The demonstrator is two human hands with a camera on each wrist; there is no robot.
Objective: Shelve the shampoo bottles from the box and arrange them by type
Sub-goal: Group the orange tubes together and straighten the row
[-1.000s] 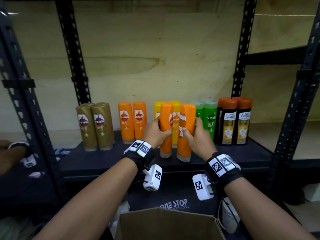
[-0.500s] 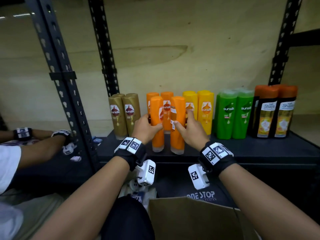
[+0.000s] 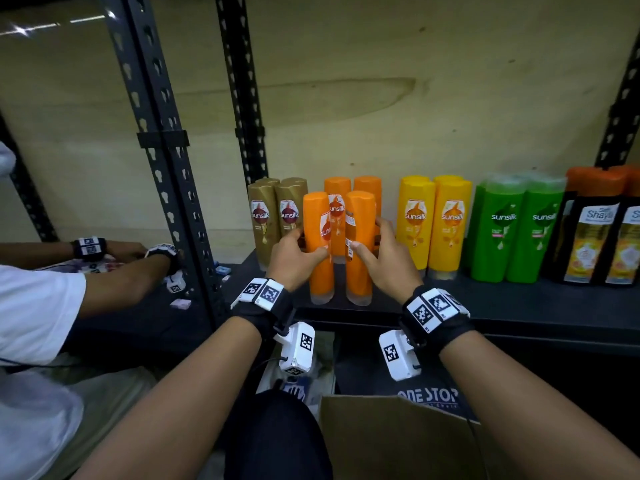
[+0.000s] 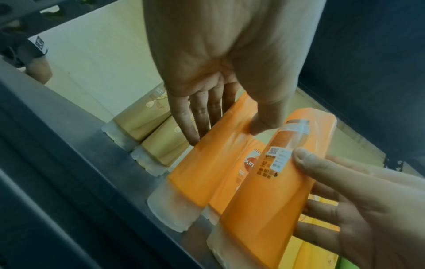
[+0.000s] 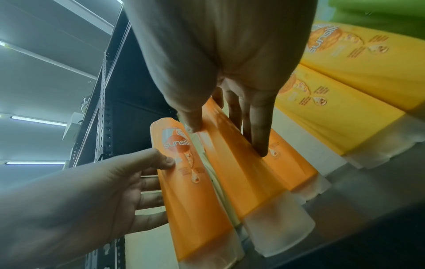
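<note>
We are setting two orange bottles near the front edge of the shelf (image 3: pixel 519 303), in front of the two orange ones standing toward the back: our left hand (image 3: pixel 294 259) is curling its fingers and thumb around the left orange bottle (image 3: pixel 320 244), and our right hand (image 3: pixel 384 261) is gripping the right orange bottle (image 3: pixel 360 247) in the same way. We judge the next move is calling for a release with both bottles upright and their labels turning to the front. The box (image 3: pixel 398 441) is being cut off at the bottom, so we cannot tell what it is holding.
</note>
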